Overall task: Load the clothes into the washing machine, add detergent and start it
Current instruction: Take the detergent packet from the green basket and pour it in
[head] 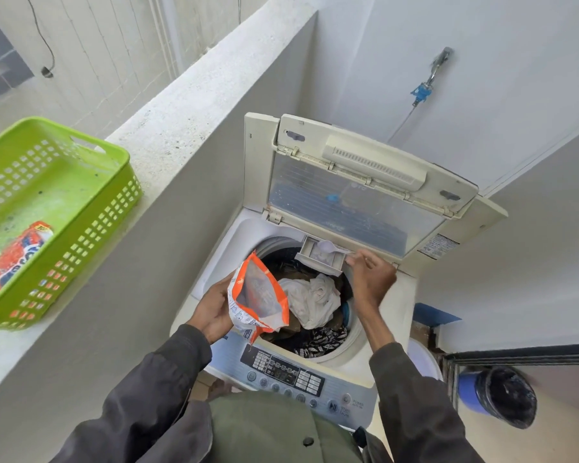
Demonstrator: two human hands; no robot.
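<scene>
A top-loading washing machine (386,332) stands with its lid (358,182) raised. White and dark clothes (311,302) fill the drum. My left hand (213,309) holds an open orange and white detergent pouch (258,295) over the drum's left rim. My right hand (370,279) grips the handle of a small white scoop (330,247), whose bowl sits over the pulled-out detergent drawer (320,259) at the back of the drum. The control panel (291,372) runs along the machine's front edge.
A green plastic basket (57,208) sits on the concrete ledge (188,115) to the left, with another orange detergent packet (14,259) inside. A tap with a blue hose fitting (423,91) is on the wall behind. A blue bucket (497,396) stands at the right.
</scene>
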